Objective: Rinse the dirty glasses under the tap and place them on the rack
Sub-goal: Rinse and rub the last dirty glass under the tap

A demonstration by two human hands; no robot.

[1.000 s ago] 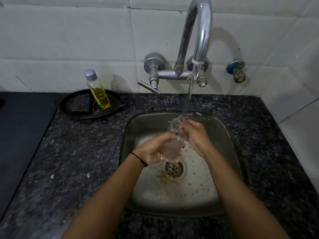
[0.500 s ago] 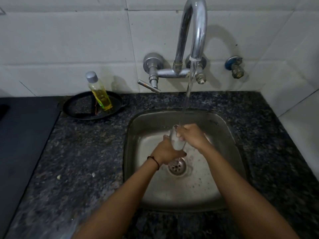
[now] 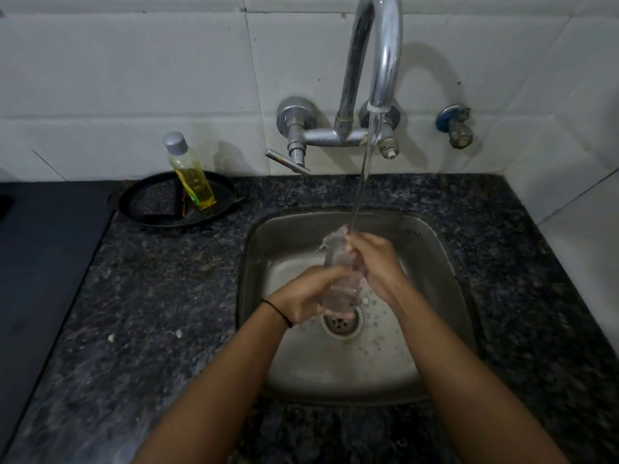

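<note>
Since half a second ago, both hands have shifted on the glass [image 3: 338, 276]: it now stands nearly upright over the drain [image 3: 341, 324], its mouth raised to meet the stream, where it was held lower and more hidden before. Water [image 3: 363, 182] runs from the tap [image 3: 378, 61] and breaks on the rim, splashing.

A person's left hand [image 3: 306, 294] is wrapped around the lower half of the glass, fingers curled closed on it. The right hand [image 3: 375, 262] grips the upper part, fingertips pressed at the rim where the water lands; whether any finger reaches inside cannot be told through the splash. Glass and hands are inside the steel sink [image 3: 268, 236], set in a dark speckled counter [image 3: 150, 313].

Rinsing of this one glass appears to be midway. No rack is in view, and no other glasses, dirty or clean, show on the counter or in the basin, so how many are done or waiting cannot be judged. What clearly remains for this glass is finishing the rinse, tipping it out and carrying it to the rack, wherever that stands.

Behind the sink's left corner, a bottle [image 3: 191, 172] of yellow liquid stands in a black pan [image 3: 140, 195] against the white tiles.
</note>
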